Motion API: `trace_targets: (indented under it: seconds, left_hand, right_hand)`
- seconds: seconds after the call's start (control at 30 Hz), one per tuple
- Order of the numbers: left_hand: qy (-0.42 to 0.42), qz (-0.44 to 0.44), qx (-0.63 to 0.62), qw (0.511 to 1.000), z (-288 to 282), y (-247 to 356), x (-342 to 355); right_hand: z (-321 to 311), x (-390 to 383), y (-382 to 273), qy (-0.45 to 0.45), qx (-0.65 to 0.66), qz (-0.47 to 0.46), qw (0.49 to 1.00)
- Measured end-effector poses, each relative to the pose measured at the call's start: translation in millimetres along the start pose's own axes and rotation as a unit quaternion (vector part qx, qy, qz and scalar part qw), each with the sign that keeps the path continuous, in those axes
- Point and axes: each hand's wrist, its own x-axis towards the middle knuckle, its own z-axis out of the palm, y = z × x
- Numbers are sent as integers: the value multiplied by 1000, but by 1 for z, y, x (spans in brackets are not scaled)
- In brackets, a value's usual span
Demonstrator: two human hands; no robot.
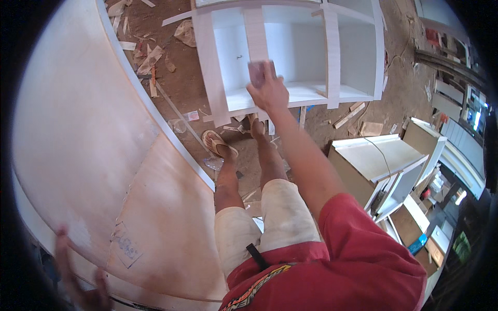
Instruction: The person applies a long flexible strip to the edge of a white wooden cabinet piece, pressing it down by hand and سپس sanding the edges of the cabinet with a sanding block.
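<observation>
My right hand [271, 96], arm stretched forward, grips a small reddish-brown block [258, 73] that looks like a sanding block. It is at a pale upright strip [256, 36] on the front of a white cabinet [332, 57], whose open compartments face me. Whether the block touches the strip cannot be made out. At the lower left, my left hand [80, 280] is blurred, with its fingers apart and nothing in them. It is by the near edge of a large pale brown wooden panel [98, 145] with a white edge strip.
Wood scraps [349, 115], paper bits and plastic litter the dirt floor around my sandaled feet. To the right stand more cabinet pieces [371, 155], with a thin cord [383, 155] hanging over one. The panel's long white edge [155, 114] runs along my left side.
</observation>
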Motion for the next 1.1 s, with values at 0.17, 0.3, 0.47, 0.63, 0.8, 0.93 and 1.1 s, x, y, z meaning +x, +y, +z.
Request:
trace_targets:
  seconds: [0.17,0.3,0.47,0.63,0.8,0.93,1.1]
  left_hand:
    - [-239,-8,-179,954,80,74,-4]
    - [-219,-89,-292,927,119,120,-27]
    - [-119,-270,-431,853,174,174,-56]
    - [-190,-320,-482,793,254,227,-84]
    - [-185,-261,-467,824,317,253,-115]
    - [-182,-262,-487,813,315,249,-92]
    - [-99,-284,-580,757,315,236,-74]
  right_hand:
    - [-49,100,-47,-25,-28,-21,999]
    - [-69,158,-72,7,-41,-44,998]
    - [-75,187,-93,-32,-54,-40,997]
    - [-90,213,-90,-69,-149,-140,976]
    - [-61,134,-57,-64,-123,-87,986]
    - [-36,40,-1,-126,-104,-27,986]
    - [-9,-57,40,-134,-82,-26,987]
